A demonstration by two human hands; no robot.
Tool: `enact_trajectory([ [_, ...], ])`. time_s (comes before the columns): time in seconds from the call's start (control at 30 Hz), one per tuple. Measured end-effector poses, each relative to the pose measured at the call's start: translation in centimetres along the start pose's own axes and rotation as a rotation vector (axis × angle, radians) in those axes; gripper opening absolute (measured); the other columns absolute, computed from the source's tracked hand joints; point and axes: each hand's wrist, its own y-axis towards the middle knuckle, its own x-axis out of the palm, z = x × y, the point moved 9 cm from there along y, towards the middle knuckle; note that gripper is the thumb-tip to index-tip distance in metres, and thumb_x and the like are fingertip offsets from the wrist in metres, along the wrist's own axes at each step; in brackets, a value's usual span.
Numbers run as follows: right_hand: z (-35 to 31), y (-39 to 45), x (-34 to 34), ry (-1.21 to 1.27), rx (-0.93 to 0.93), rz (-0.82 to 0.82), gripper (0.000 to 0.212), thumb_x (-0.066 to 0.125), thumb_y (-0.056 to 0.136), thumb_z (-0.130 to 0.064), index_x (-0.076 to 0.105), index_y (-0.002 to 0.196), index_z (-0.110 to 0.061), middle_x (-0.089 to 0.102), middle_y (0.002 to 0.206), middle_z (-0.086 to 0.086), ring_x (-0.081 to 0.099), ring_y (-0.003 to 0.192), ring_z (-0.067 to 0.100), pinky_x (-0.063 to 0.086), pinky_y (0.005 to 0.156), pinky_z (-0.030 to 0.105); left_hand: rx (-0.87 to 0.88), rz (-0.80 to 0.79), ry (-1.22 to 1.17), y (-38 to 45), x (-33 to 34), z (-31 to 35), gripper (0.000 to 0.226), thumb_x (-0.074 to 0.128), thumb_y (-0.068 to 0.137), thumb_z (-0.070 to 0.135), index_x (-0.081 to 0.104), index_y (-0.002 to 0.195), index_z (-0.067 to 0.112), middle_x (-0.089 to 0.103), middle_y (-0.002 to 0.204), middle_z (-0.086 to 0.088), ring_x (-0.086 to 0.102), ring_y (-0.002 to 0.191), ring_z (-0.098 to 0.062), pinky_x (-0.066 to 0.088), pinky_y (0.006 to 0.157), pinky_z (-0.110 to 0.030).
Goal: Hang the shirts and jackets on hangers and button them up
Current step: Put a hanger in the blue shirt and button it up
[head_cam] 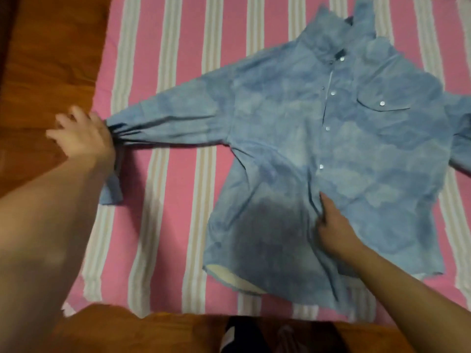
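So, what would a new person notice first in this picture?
First, the faded blue denim shirt spread flat on the pink-and-white striped sheet. Then the left hand gripping the bunched end of its outstretched sleeve, while the right hand presses the front near the hem.

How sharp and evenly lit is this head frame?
Head view: soft all over, with motion blur strongest on the left hand gripping the sleeve; a dark shadow falls on the shirt beside the right hand; the striped sheet bends from wide-angle distortion.

Soft indoor light, motion blur, faint shadows
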Motion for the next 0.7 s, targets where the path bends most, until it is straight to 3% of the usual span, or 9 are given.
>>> enact_trajectory([
  [0.1, -1.9, -0.6, 3.0, 0.154, 0.055, -0.082, 0.069, 0.052, 0.095, 0.005, 0.025, 0.157, -0.013, 0.048, 0.136, 0.005, 0.047, 0.131, 0.027, 0.028, 0.091, 0.01, 0.152, 0.004, -0.22, -3.0, -2.1, 4.3, 0.049, 0.053, 0.093, 0.013, 0.042, 0.139, 0.004, 0.037, 0.146, -0.03, 0.042, 0.127, -0.049, 0.041, 0.095, -0.061],
  [0.13, -2.5, -0.7, 3.4, 0.197, 0.072, -0.057, 0.069, 0.053, 0.094, 0.004, 0.028, 0.156, -0.015, 0.05, 0.131, 0.005, 0.05, 0.126, 0.027, 0.031, 0.091, 0.013, 0.233, -0.028, -0.342, -5.9, -2.3, 6.6, 0.046, 0.056, 0.092, 0.018, 0.045, 0.133, 0.002, 0.044, 0.137, -0.031, 0.049, 0.12, -0.049, 0.045, 0.092, -0.059],
  [0.23, -1.8, -0.6, 3.6, 0.314, 0.194, 0.033, 0.067, 0.057, 0.088, 0.0, 0.036, 0.15, -0.016, 0.059, 0.128, 0.009, 0.059, 0.115, 0.032, 0.047, 0.098, 0.035, 0.31, -0.406, -0.678, -17.3, -0.7, 13.1, 0.045, 0.053, 0.095, 0.045, 0.049, 0.119, 0.006, 0.057, 0.12, -0.022, 0.059, 0.109, -0.045, 0.05, 0.09, -0.053],
  [0.33, 0.0, -0.6, 2.7, 0.367, 0.293, 0.054, 0.035, 0.061, 0.081, 0.001, 0.057, 0.111, -0.017, 0.067, 0.1, 0.007, 0.064, 0.091, 0.029, 0.055, 0.084, 0.045, 0.402, -0.572, -0.699, -25.8, 1.3, 16.9, 0.038, 0.044, 0.103, 0.047, 0.051, 0.109, 0.009, 0.061, 0.111, -0.018, 0.062, 0.104, -0.041, 0.048, 0.082, -0.045],
  [0.43, 1.6, 0.6, 0.2, 0.153, 0.189, 0.075, 0.023, 0.065, 0.081, -0.003, 0.05, 0.074, -0.019, 0.053, 0.071, 0.001, 0.055, 0.075, 0.024, 0.043, 0.067, 0.037, 0.289, -0.516, -0.654, -26.3, 2.7, 14.3, 0.036, 0.031, 0.108, 0.038, 0.052, 0.106, 0.009, 0.066, 0.107, -0.023, 0.064, 0.098, -0.044, 0.047, 0.079, -0.045],
  [0.5, 2.2, 0.5, -1.0, -0.038, 0.049, 0.06, 0.006, 0.069, 0.088, -0.02, 0.063, 0.089, -0.02, 0.06, 0.083, 0.004, 0.059, 0.086, 0.028, 0.041, 0.073, 0.031, 0.076, -0.552, -0.622, -25.1, 5.1, 10.1, 0.036, 0.032, 0.106, 0.036, 0.053, 0.11, 0.007, 0.064, 0.112, -0.027, 0.062, 0.102, -0.047, 0.048, 0.087, -0.05],
  [0.57, 4.0, 0.2, -0.9, -0.296, -0.046, 0.016, 0.045, 0.068, 0.089, -0.037, 0.059, 0.13, -0.018, 0.057, 0.116, 0.013, 0.053, 0.11, 0.036, 0.044, 0.094, 0.037, -0.026, -0.554, -0.558, -24.6, 5.9, 7.2, 0.022, 0.045, 0.099, 0.024, 0.051, 0.112, 0.007, 0.058, 0.115, -0.027, 0.059, 0.104, -0.049, 0.048, 0.089, -0.055],
  [0.63, 6.4, -1.1, 0.3, -0.559, -0.087, -0.097, 0.082, 0.065, 0.084, -0.05, 0.031, 0.154, -0.024, 0.033, 0.148, 0.015, 0.035, 0.13, 0.04, 0.039, 0.106, 0.046, 0.177, -0.301, -0.475, -24.7, 2.6, 8.2, 0.02, 0.058, 0.088, 0.012, 0.052, 0.105, 0.004, 0.053, 0.103, -0.025, 0.056, 0.092, -0.047, 0.048, 0.077, -0.055],
  [0.7, 7.7, -3.0, 1.5, -0.713, -0.158, -0.218, 0.106, 0.065, 0.078, -0.059, 0.004, 0.16, -0.031, 0.002, 0.163, 0.012, 0.012, 0.147, 0.039, 0.028, 0.114, 0.052, 0.567, -0.054, -0.553, -27.9, -1.7, 12.4, 0.016, 0.06, 0.087, 0.017, 0.056, 0.096, 0.006, 0.052, 0.094, -0.02, 0.053, 0.085, -0.041, 0.046, 0.071, -0.052],
])
